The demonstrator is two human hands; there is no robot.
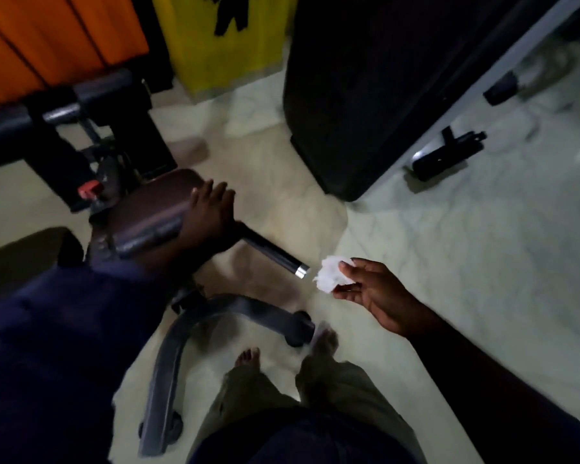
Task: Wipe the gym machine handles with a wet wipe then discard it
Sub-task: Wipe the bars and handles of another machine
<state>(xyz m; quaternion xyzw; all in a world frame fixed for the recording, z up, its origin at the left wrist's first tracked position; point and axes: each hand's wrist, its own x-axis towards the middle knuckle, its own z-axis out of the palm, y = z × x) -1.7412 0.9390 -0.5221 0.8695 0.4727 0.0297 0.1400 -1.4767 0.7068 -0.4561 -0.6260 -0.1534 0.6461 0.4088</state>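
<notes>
A crumpled white wet wipe (329, 273) is pinched between the thumb and fingers of my right hand (375, 291), held in the air just right of the handle's tip. The black machine handle (275, 251) with a chrome end cap (301, 272) sticks out to the lower right from under my left hand. My left hand (210, 211) rests on the inner end of the handle beside the dark brown padded seat (154, 205), fingers spread forward. The wipe and the handle are apart.
The grey curved base legs (195, 333) of the machine lie on the pale marble floor (466, 262) by my bare feet (248, 354). A large black bin (365, 95) stands behind, with a yellow panel (221, 38) and orange panels (47, 35) at the back. Black padded rollers (81, 95) sit at the left.
</notes>
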